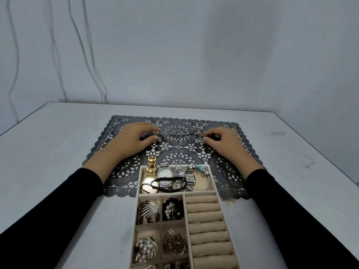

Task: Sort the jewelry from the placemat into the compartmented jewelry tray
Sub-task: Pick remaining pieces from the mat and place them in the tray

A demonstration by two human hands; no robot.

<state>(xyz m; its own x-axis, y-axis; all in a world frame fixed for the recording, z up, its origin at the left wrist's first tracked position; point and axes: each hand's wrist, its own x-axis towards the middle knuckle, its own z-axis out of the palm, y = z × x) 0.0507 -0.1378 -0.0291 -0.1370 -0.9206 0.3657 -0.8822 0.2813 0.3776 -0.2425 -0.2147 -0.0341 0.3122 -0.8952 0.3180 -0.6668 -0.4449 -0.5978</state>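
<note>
Sorting looks nearly finished: we see the jewelry tray (136,214) at lower centre largely filled. One chain (178,133) remains mid-frame on the placemat (231,177), with our left hand (134,136) and right hand (223,140) pinching its ends in curled fingers.

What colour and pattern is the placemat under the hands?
The placemat is dark grey, lace-like openwork with round medallions and scalloped edges; head view.

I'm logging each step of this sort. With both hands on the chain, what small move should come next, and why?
Likely lift the chain off the placemat: the left hand and right hand each pinch an end, it lies stretched between them, and the tray waits nearer the person.
</note>
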